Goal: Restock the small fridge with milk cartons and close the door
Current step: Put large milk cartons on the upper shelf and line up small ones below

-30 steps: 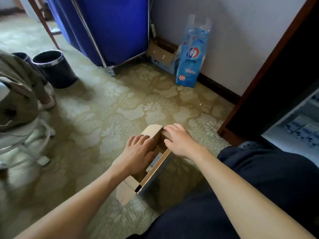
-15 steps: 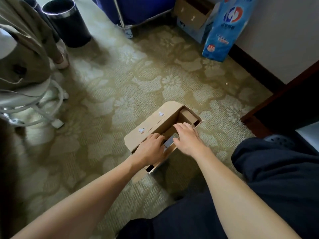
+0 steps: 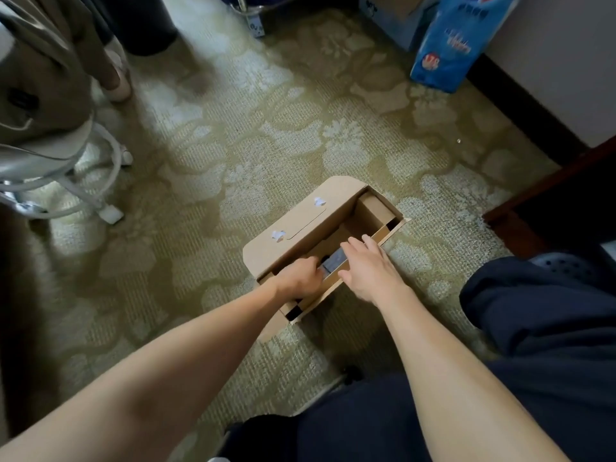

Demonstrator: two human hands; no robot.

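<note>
Inside the cardboard box [image 3: 293, 228], at its near end, lies a grey milk carton [image 3: 334, 261]. The left hand [image 3: 298, 278] curls down beside it, its grip hidden; the right hand [image 3: 370, 271] reaches in straight-fingered. The carton is probably light, stiff but crushable: take its sides.

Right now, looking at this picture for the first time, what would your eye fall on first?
An open cardboard box sits mid-frame on the floral carpet, with the left hand curled inside it and the right hand stretched straight-fingered over its near wall. Between the hands shows a grey-blue carton. A bright blue package stands by the wall, upper right.
</note>
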